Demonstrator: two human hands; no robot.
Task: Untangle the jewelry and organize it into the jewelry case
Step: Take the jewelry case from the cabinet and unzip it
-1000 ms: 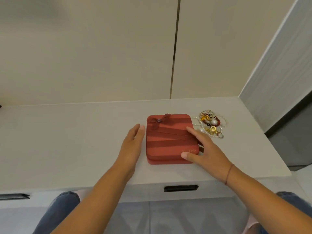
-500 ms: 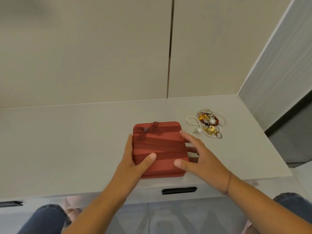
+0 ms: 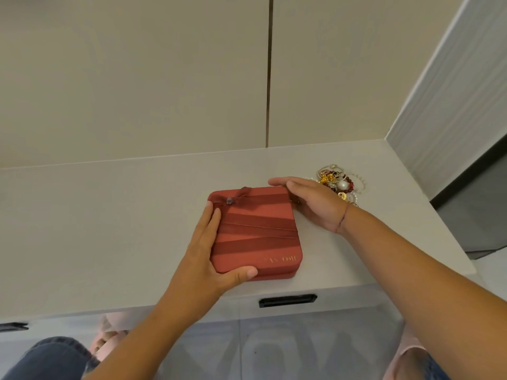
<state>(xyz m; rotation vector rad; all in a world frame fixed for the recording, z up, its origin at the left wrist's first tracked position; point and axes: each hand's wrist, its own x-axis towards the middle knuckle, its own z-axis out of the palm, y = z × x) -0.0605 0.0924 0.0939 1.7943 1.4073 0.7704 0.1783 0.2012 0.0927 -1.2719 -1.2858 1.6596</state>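
A white countertop runs below pale wall panels. The left hand holds the near left corner of a closed red jewelry case, with its fingers laid along the left edge and its thumb wrapped across the front. The case lies flat near the counter's front edge, a ribbon bow at its far left corner. The right hand cups the far right corner, fingers reaching along the back edge. Just beyond that hand, a tangled pile of jewelry with pearls, gold pieces and red beads rests on the counter.
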